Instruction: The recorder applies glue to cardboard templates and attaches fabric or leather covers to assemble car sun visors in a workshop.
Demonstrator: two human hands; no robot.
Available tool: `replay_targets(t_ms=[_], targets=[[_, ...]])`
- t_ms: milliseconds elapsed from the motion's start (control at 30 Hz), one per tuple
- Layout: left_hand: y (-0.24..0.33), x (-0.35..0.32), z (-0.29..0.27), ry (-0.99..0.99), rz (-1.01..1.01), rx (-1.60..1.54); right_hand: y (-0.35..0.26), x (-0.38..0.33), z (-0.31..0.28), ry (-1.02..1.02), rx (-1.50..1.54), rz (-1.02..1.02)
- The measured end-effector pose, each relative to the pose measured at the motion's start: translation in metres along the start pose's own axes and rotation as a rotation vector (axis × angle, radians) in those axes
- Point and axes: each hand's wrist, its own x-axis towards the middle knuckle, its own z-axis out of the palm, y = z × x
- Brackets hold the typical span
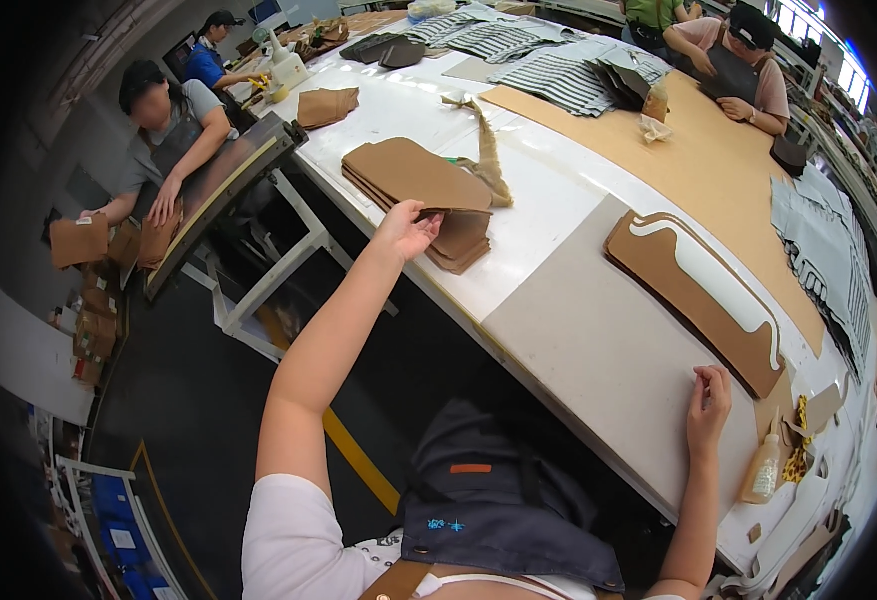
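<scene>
My left hand (411,232) reaches out to a stack of brown cut pieces (404,172) on the white table. Its thumb and fingers pinch the near edge of the top piece or pieces, which are bent up there. More brown layers (462,242) show below the raised edge. How many layers the fingers hold is hidden. My right hand (709,400) is over the grey board (579,310), fingers loosely bent, with nothing visible in it. Beyond it lies a pile of long brown pieces (664,290) with a white curved template (709,275) on top.
A torn beige strip (489,160) and a folded brown piece (329,107) lie past the stack. At right stands a glue bottle (763,470). Striped grey pieces (559,75) cover the far table. Co-workers work at left and far right; a machine table (224,200) adjoins on the left.
</scene>
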Motion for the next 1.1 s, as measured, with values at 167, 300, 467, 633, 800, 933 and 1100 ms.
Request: replay_targets(t_ms=[167,300,467,633,800,933,1100], targets=[[-0.009,0.025,0.002,0.051,-0.009,0.109,-0.008,0.000,0.000,-0.022,0.012,0.006],[-0.011,0.033,-0.003,0.009,0.167,0.378,-0.002,-0.002,0.001,-0.024,-0.022,-0.028],[0.019,0.044,-0.024,-0.013,0.163,0.340,-0.014,0.002,0.005,-0.040,-0.001,0.024],[0.004,0.041,-0.023,0.005,0.141,0.347,-0.007,0.001,0.001,-0.036,-0.054,0.006],[0.009,0.037,-0.055,-0.016,0.169,0.474,-0.008,0.004,0.005,-0.038,-0.084,-0.059],[-0.020,0.006,-0.047,-0.108,0.164,0.441,-0.014,0.003,0.003,-0.037,-0.047,-0.022],[-0.097,-0.090,0.002,-0.409,-0.159,0.194,-0.059,0.004,0.037,-0.320,0.729,0.379]])
